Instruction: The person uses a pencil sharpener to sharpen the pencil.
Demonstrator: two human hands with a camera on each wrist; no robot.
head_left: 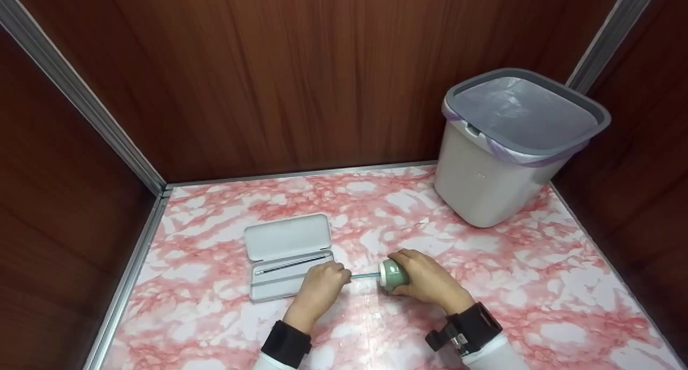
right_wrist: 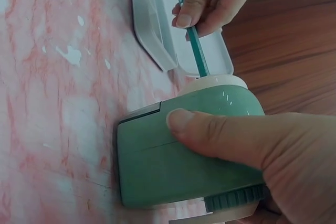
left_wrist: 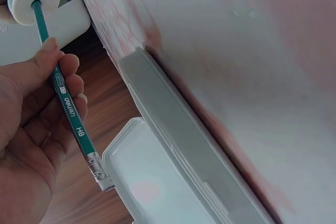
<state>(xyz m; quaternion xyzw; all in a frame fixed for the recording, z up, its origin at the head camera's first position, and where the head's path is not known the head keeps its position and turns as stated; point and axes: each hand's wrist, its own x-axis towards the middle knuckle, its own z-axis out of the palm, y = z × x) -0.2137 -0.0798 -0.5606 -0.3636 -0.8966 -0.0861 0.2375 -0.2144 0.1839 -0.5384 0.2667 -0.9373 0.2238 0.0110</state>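
We look down on a table (head_left: 204, 332) marbled red and white. On it we see an open grey case (head_left: 290, 238) toward the left, a bin (head_left: 481, 190) at the far right and, between them, a green sharpener (head_left: 395, 275), apparently resting on its base.

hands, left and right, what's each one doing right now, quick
Left hand: closed, pinching the green pencil.
Right hand: closed, gripping the green sharpener.
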